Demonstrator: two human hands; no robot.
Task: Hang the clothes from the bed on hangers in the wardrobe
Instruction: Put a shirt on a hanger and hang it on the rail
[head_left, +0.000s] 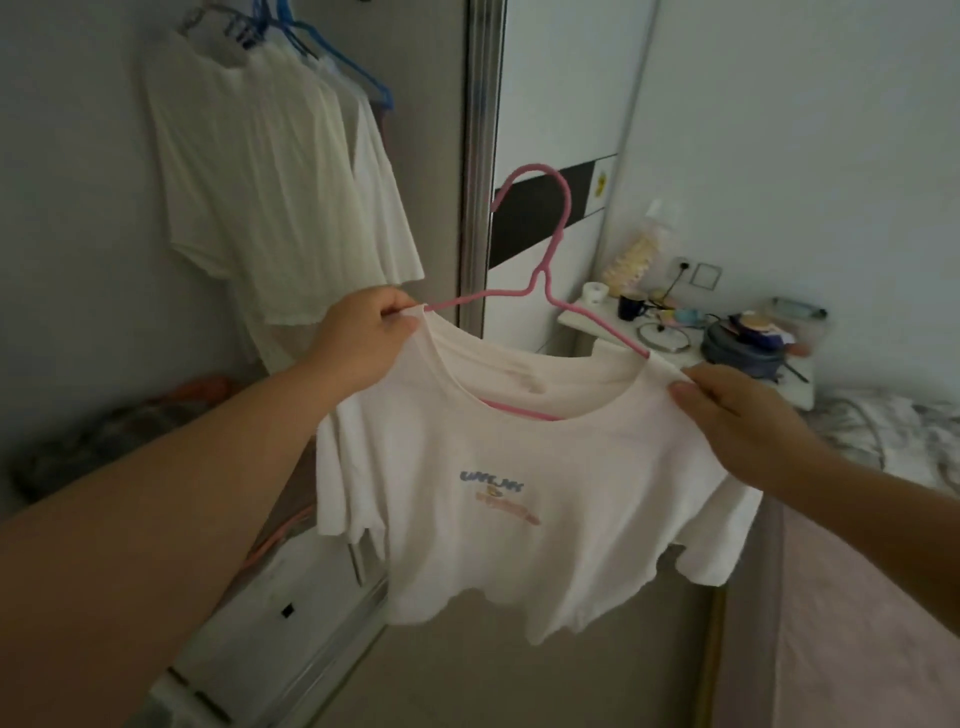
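Left hand (363, 338), bare forearm running in from the bottom-left corner, pinches the left shoulder seam of a white short-sleeved t-shirt (509, 499) with a small blue and pink print on the chest. Right hand (737, 415) grips the shirt's right shoulder, fingers curled over the fabric. Shirt sits on a thin pink hanger (540, 249): hook points up and left, both arms disappear under the shoulders, lower bar shows through the neckline. Shirt is held in mid-air in front of the silver wardrobe door frame (478, 156), hem hanging free, touching nothing below. Up left, inside the wardrobe, several white garments (270, 171) hang on blue hangers (332, 47). Right of the frame, a white bedside table (675, 343) carries a dark mug (631, 307) and blurred clutter I can't identify. Bed with pale patterned bedding (904, 441) runs along the right edge.
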